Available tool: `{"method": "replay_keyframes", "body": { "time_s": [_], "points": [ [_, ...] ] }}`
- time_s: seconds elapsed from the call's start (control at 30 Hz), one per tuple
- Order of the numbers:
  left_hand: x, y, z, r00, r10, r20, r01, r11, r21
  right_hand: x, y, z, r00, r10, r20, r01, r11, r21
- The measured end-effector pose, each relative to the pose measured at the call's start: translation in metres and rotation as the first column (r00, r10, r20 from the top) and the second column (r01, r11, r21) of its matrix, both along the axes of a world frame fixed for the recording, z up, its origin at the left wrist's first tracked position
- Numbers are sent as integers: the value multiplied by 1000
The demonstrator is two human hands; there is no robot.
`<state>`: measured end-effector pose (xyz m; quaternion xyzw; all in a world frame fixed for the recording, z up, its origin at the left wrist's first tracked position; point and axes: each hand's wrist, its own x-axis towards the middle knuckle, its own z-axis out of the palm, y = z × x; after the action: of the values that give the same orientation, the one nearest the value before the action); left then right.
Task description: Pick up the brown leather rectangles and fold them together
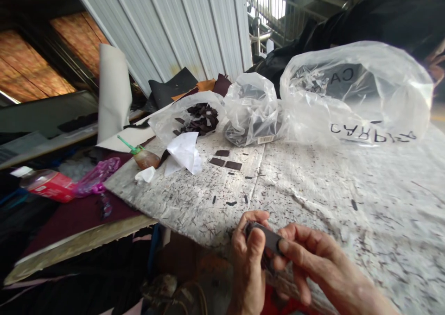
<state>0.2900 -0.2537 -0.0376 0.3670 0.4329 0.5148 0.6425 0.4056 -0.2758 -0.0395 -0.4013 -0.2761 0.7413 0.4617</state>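
At the table's near edge, my left hand (247,261) is closed around a small dark grey-brown strip (266,236), its thumb pressed on top. The strip looks like leather or a similar sheet material. My right hand (318,255) pinches the strip's right end between thumb and fingers. More dark material shows beneath the strip, partly hidden by the fingers. Beyond the hands, three dark rectangular pieces (233,165) lie flat on the table. Small black scraps (231,204) lie nearer to me.
The pale, scuffed table (313,180) carries many dark fibres. At its back stand a bag of dark pieces (201,120), another clear bag (253,111) and a large lettered bag (358,97). Crumpled white paper (184,153), a green-nozzled bottle (146,158) and a red-labelled bottle (52,184) are at left.
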Motion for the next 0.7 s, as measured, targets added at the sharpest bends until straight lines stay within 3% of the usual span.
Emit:
{"method": "replay_keyframes", "body": {
  "time_s": [0.13, 0.23, 0.3, 0.37, 0.43, 0.5, 0.53, 0.6, 0.7],
  "points": [
    [3, 5, 3, 997, 72, 10, -70, 992, -101, -10, 4, 10, 989, 76, 129, -87, 993, 77],
    [-2, 18, 1, 978, 161, 131, -139, 977, -161, 0, 15, 25, 905, 144, 400, -216, 966, 142],
    [-7, 29, 1, 947, 199, 253, -153, 970, -189, 10, 31, 37, 778, 98, 620, -258, 950, 174],
    [-12, 38, 1, 915, 202, 349, -144, 972, -185, 17, 54, 47, 617, -30, 786, -261, 935, 240],
    [-15, 45, -1, 895, 193, 402, -138, 977, -161, 16, 81, 52, 369, -180, 912, -324, 895, 308],
    [-18, 48, -5, 881, 162, 444, -107, 983, -147, 8, 110, 52, 111, -309, 945, -412, 851, 327],
    [-19, 49, -8, 872, 144, 468, -85, 986, -146, 2, 124, 51, 22, -354, 935, -445, 834, 326],
    [-20, 51, -14, 851, 112, 513, -45, 989, -141, -12, 146, 45, -86, -409, 908, -492, 810, 318],
    [-22, 54, -23, 824, 68, 562, 9, 991, -132, -29, 163, 36, -182, -440, 879, -539, 793, 285]
  ]
}}
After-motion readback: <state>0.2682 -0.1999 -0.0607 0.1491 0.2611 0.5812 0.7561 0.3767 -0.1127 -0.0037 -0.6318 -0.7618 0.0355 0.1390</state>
